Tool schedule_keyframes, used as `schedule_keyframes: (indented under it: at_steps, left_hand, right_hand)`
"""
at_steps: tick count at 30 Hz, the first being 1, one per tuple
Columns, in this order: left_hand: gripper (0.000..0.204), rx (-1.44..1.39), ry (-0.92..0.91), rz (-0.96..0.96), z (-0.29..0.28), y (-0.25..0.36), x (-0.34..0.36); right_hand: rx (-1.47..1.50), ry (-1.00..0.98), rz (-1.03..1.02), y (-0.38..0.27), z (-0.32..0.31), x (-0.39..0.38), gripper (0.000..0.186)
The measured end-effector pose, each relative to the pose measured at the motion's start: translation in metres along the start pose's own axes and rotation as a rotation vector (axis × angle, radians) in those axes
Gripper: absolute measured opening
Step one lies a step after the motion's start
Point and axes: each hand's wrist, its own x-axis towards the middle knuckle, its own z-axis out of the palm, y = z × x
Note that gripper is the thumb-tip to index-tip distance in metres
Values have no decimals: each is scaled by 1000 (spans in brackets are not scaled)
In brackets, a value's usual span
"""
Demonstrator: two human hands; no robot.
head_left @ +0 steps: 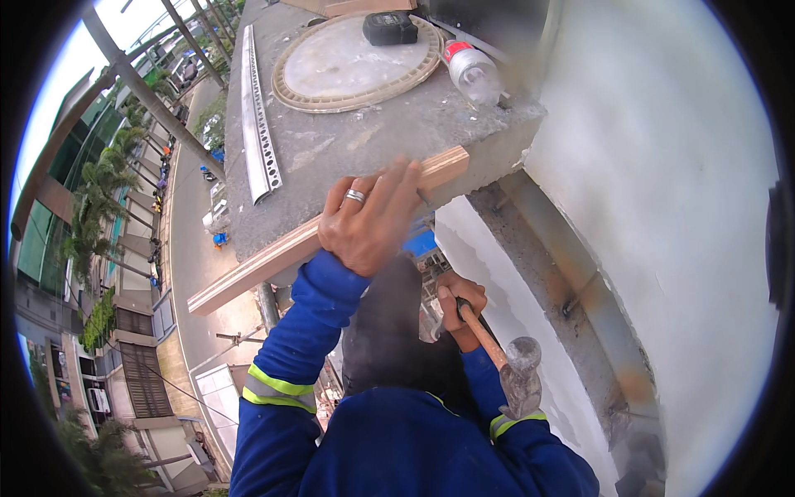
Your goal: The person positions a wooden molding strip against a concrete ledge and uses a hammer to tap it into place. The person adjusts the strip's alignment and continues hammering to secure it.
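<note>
A long plywood strip (257, 269) lies along the near edge of a grey concrete ledge (331, 141). My left hand (370, 215), with a silver ring, is wrapped over the strip, fingertips blurred at its far side. Lower and to the right, my right hand (461, 306) grips the wooden handle of a hammer (517, 373), whose metal head hangs near my right sleeve. Both my forearms are in blue sleeves with reflective bands.
On the ledge are a perforated metal strip (258, 116), a round lid (327, 70), a black tape measure (389, 29) and a plastic bottle (468, 70). A white wall (671, 182) rises at right. A street (186, 290) and palms lie far below at left; scaffold poles (157, 108) stand nearby.
</note>
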Motion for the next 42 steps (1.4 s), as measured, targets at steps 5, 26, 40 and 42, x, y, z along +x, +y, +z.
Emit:
schedule_keyframes:
  at_steps: [5,26,40,42]
  left_hand:
    - [42,3,19,5,0,-1,2]
    - [44,-3,13,-1,-1,0,1]
    - [46,2,20,-3,0,1,0]
    - [45,-22,2,-13,-1,3,0]
  right_hand:
    - [-185,-7,60,-4,2,3,31]
    - [19,-8,372,2,7,12,31]
    - [-194,-27,184,29,-5,-1,21]
    - [20,38,26,22,-10,-2,23]
